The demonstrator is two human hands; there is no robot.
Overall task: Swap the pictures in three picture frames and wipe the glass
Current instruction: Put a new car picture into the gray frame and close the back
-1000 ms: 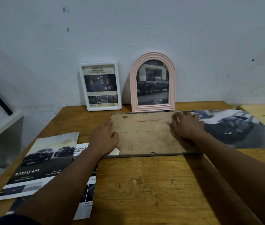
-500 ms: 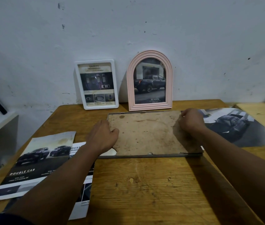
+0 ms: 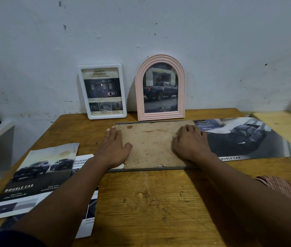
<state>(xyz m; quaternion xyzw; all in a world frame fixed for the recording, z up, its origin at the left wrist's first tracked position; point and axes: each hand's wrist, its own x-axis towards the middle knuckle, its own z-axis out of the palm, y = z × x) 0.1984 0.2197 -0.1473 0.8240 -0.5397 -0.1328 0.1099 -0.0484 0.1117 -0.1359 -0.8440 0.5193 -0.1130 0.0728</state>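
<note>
The face-down frame (image 3: pixel 151 148) lies crosswise on the bench (image 3: pixel 150 202). The left hand (image 3: pixel 113 150) lies flat at its left edge, and the right hand (image 3: pixel 189 143) is arched over the backing, grip unclear.

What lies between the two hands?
In the head view, only the stained brown backing board of the face-down frame lies between the left hand and the right hand.

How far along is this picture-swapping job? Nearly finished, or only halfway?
Probably well along. The white frame and pink arched frame stand against the wall with pictures in. The third frame lies face down, backing in place, left hand and right hand pressing it. Remaining: securing it, standing it up. The cloth lies aside, so wiping can't be judged.
</note>
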